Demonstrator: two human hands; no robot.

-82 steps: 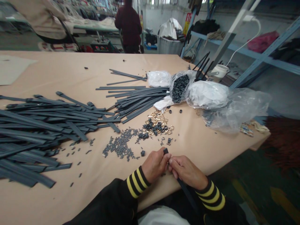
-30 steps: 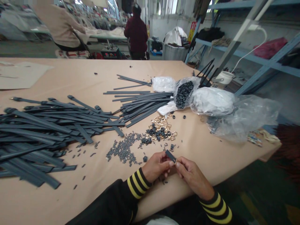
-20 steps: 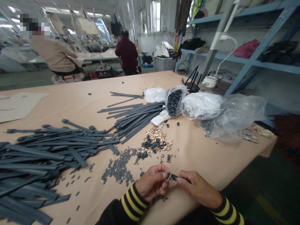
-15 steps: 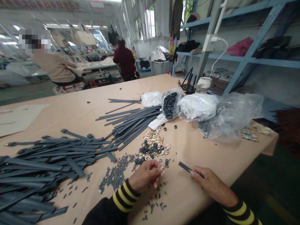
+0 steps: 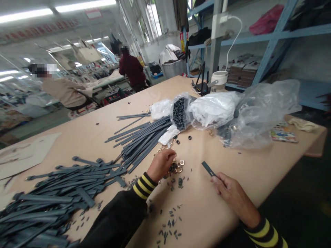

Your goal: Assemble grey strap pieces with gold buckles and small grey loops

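My left hand [image 5: 162,164] is over the pile of gold buckles [image 5: 178,167], its fingers pinched together; what they hold, if anything, is hidden. In my right hand [image 5: 229,191] a short dark grey strap [image 5: 207,168] is gripped near its slotted part, its free end pointing up and left. Below my left hand small dark pieces [image 5: 169,224] lie scattered on the tan table [image 5: 201,206]. Dark grey straps [image 5: 144,136] fan out beyond it, and a larger heap of straps [image 5: 51,206] lies at the left.
A clear bag of black rings [image 5: 179,112], white plastic bags [image 5: 213,108] and a crumpled clear bag [image 5: 266,113] lie along the far side. Behind them stand a black router [image 5: 201,86] and a white bucket [image 5: 219,81]. Two people sit beyond the table.
My left hand has moved up and away from me to the buckle pile, and the buckle it held is no longer visible. My right hand still holds the strap. The camera view has tilted.
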